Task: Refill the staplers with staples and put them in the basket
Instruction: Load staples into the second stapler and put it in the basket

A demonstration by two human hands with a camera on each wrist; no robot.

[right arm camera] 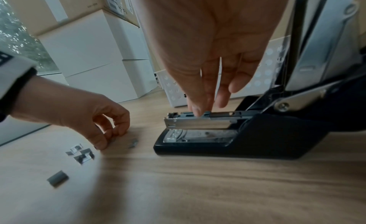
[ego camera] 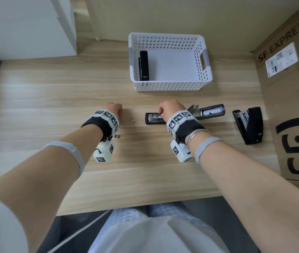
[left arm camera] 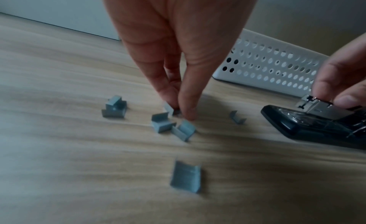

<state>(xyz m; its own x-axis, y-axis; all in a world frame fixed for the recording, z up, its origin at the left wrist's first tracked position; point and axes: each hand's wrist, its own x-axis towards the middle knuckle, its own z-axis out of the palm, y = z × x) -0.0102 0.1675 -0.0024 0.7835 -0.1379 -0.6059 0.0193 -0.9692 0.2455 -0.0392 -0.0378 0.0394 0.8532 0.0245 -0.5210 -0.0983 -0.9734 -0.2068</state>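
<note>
A black stapler lies opened flat mid-table, its lid swung out to the right. My right hand pinches a small grey staple strip down into the stapler's metal magazine. Left of it, my left hand pinches one staple strip on the wood among several loose strips. A white perforated basket stands behind, with one shut black stapler lying along its left wall. Another black stapler lies at the right, partly opened.
A large cardboard box walls off the right side. White boxes stand at the back left. More staple strips lie near my left wrist. The table's near edge is close to my lap.
</note>
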